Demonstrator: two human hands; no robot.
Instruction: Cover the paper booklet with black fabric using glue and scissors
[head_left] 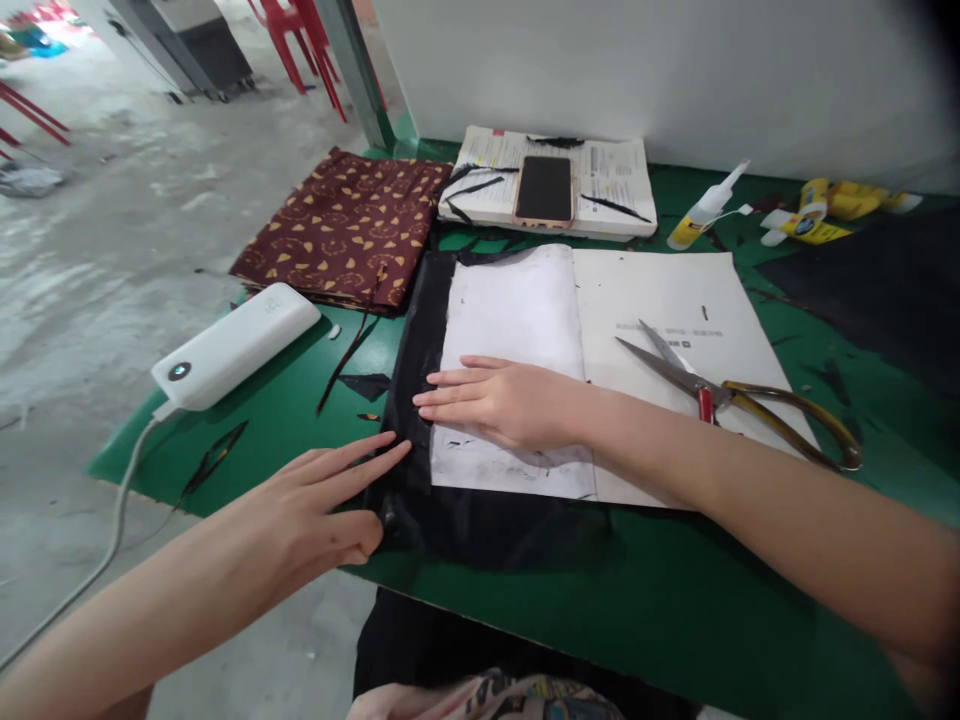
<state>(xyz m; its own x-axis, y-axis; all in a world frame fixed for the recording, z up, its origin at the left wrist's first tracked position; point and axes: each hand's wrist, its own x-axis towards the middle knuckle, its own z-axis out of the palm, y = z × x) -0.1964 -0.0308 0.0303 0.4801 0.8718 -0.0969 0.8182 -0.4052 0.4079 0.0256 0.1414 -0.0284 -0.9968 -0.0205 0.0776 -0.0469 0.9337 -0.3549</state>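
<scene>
An open booklet with a white sheet (510, 310) on its left and a cream page (652, 285) on its right lies on a piece of black cloth-like material (487, 525). My right hand (510, 400) rests flat on the white sheet, its fingers together and reaching onto the black strip along the left edge. At that strip's lower left, my left hand (330, 500) touches the black material with two fingers stretched out; its other fingers are curled and partly hidden. Scissors (697, 385) with yellow-brown handles lie with blades apart on the cream page, behind my right forearm.
On the green table (360, 350) are a white power bank (236, 345) with a cable, a maroon patterned cloth-covered item (352, 230), a phone (545, 190) on a thick book (615, 160), a glue bottle (705, 210), yellow tubes (814, 230) and black scraps (364, 387). A wall stands behind.
</scene>
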